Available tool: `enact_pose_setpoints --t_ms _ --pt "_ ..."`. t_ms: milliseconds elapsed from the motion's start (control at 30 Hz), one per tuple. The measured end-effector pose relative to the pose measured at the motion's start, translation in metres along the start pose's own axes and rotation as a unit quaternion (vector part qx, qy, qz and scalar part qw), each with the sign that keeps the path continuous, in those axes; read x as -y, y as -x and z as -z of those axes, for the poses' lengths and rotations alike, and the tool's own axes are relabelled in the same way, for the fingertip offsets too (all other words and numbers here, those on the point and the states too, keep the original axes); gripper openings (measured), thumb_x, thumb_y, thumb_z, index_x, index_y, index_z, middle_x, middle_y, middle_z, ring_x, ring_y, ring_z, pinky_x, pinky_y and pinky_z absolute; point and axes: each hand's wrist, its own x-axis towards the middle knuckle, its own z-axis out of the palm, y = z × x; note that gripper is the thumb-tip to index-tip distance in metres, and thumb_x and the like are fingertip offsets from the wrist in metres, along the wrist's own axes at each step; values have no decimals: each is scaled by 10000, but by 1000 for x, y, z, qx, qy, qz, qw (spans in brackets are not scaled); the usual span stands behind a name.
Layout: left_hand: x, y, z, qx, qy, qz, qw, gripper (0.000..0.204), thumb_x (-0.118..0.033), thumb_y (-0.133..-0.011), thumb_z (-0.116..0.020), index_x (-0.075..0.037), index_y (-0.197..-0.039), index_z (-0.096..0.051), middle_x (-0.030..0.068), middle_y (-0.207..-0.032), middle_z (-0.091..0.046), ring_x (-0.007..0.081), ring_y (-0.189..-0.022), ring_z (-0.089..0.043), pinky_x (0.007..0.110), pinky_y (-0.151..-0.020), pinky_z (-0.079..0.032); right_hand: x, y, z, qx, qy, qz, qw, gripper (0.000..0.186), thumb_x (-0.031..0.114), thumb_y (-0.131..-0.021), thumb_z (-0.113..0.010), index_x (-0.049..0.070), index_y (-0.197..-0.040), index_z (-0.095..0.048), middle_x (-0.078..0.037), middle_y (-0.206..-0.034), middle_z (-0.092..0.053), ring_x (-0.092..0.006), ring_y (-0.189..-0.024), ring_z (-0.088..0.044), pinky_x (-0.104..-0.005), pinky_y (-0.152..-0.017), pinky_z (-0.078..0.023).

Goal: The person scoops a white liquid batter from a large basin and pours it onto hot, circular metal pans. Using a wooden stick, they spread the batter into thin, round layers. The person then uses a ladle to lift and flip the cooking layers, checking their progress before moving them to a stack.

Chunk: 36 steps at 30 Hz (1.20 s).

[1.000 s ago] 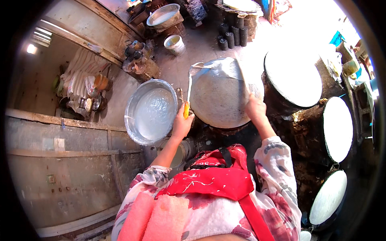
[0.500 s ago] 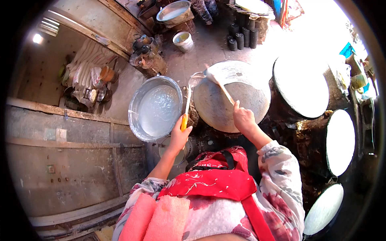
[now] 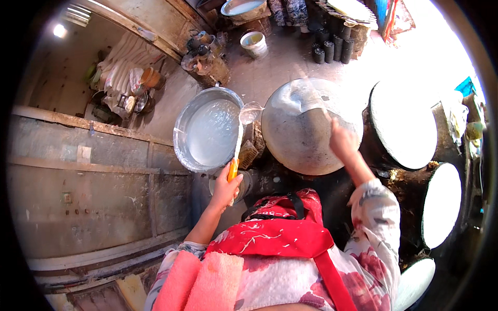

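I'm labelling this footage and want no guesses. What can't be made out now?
All in the head view:
Pale-handled tool in the right hand: head shape, motion-blurred.
White-topped drum beside the griddle: surface detail, lost to glare.
Patterned legwear: wearer's upper body, cut off by top edge.

On the left I've got a scuffed grey-brown partition wall (image 3: 83,194), wooden rail (image 3: 88,166) across it, pale square patch (image 3: 83,154) above the rail. Beyond its top edge I can see into a dim side room: plain brown wall (image 3: 59,90), small bright light (image 3: 59,31), slatted panel (image 3: 78,15) by it, white sacks (image 3: 122,65) piled up. Worn grey-brown floor (image 3: 244,78) runs up the middle to a slatted stand (image 3: 365,22). Upper right is blown out by daylight (image 3: 441,41) on my feed; right edge dark, cluttered.
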Motion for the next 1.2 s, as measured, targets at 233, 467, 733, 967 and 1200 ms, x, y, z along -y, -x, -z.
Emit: enact_pose_setpoints --t_ms 233,467,733,967,1200 --pt "-1 14 5 0 47 38 998 522 -112 -890 -565 -133 -1376 -376 -45 -717 -462 30 -468 -405 184 -409 -350 10 39 -5 68 64 203 975 443 105 -829 -480 -82 -1229 -435 -115 -737 -671 -225 -631 -675 -357 -541 -527" --pt "-5 23 5 -5 69 48 996 496 -131 -901 -552 -151 -1367 -381 -30 -693 -460 34 -465 -408 191 -413 -347 -33 -43 -22 3 18 117 993 246 79 -840 -454 -1 -1069 -495 -115 -746 -655 -258 -643 -664 -375 -540 -504" --pt "6 41 13 -17 101 75 992 499 -134 -904 -549 -158 -1370 -370 -22 -687 -464 40 -450 -405 193 -402 -341 -31 54 33 106 15 232 967 247 74 -819 -472 14 -1057 -500 -110 -703 -636 -274 -626 -646 -401 -540 -477" --pt "7 35 4 -6 95 77 992 486 -132 -907 -545 -144 -1362 -374 -22 -684 -463 38 -452 -412 188 -398 -341 -22 6 16 99 62 256 960 324 55 -817 -461 -3 -1134 -505 -121 -691 -639 -266 -633 -651 -401 -547 -489" --pt "20 54 11 27 65 80 994 457 -129 -913 -537 -102 -1346 -392 -21 -679 -457 37 -448 -403 182 -405 -339 -63 82 40 61 -46 197 978 365 64 -829 -477 2 -1188 -490 -142 -702 -632 -294 -646 -642 -416 -546 -482"
